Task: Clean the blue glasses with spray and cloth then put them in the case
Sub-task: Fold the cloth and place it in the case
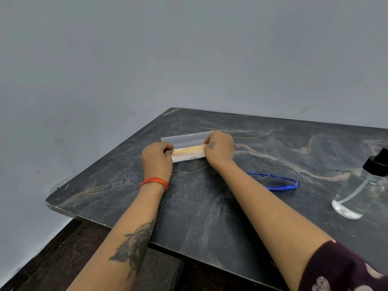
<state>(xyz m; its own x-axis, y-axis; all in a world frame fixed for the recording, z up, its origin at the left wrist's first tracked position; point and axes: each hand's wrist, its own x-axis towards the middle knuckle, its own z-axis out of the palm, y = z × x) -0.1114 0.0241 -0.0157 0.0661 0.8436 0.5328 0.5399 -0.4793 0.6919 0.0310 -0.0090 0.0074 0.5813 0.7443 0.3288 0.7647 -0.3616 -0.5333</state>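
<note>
Here I see both hands at the open clear case [187,141] near the table's [210,206] far edge. My left hand [157,160] pinches one end of a pale yellowish cloth [189,149] lying in the case; my right hand [219,147] pinches the other end, though its fingertips are hidden behind the knuckles. The blue glasses [277,181] lie folded just right of my right forearm, which covers their left end. Further right, the spray bottle [361,185] is cut off by the frame.
</note>
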